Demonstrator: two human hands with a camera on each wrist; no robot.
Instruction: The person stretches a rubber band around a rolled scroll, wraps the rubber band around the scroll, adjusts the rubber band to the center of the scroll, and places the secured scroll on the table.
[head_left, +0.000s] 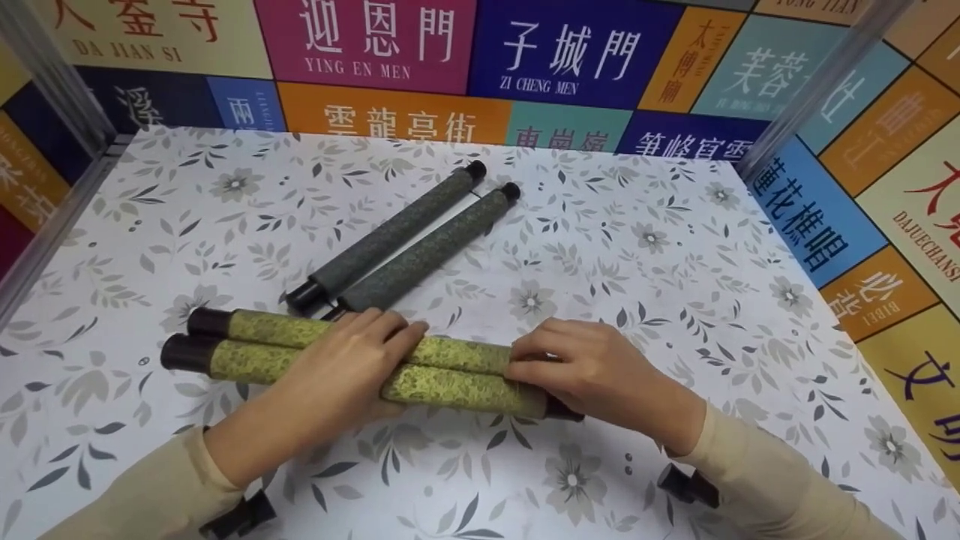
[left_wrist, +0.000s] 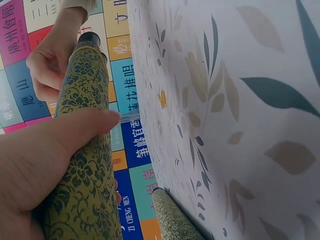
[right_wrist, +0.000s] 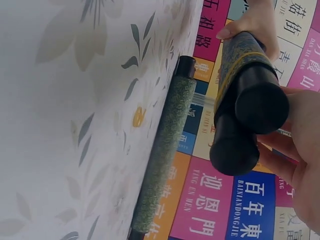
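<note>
A yellow-green patterned scroll [head_left: 457,386], wound on two rollers with dark end knobs [right_wrist: 262,107], lies across the front of me. My left hand [head_left: 349,360] grips it around the middle, the thumb laid along one side in the left wrist view. At its right end is my right hand [head_left: 585,367], fingers curled and fingertips pinched together against the cloth. A thin yellow rubber band [right_wrist: 232,72] runs around both rollers just inside the knobs, right by those fingertips. In the left wrist view the band [left_wrist: 90,48] shows as a narrow line.
Farther back, a dark grey-green scroll [head_left: 420,255] lies diagonally, its two rollers slightly apart. A small yellow looped thing [right_wrist: 139,116] is on the floral-covered table [head_left: 637,300]. Colourful lettered panels [head_left: 390,45] stand along the back and sides.
</note>
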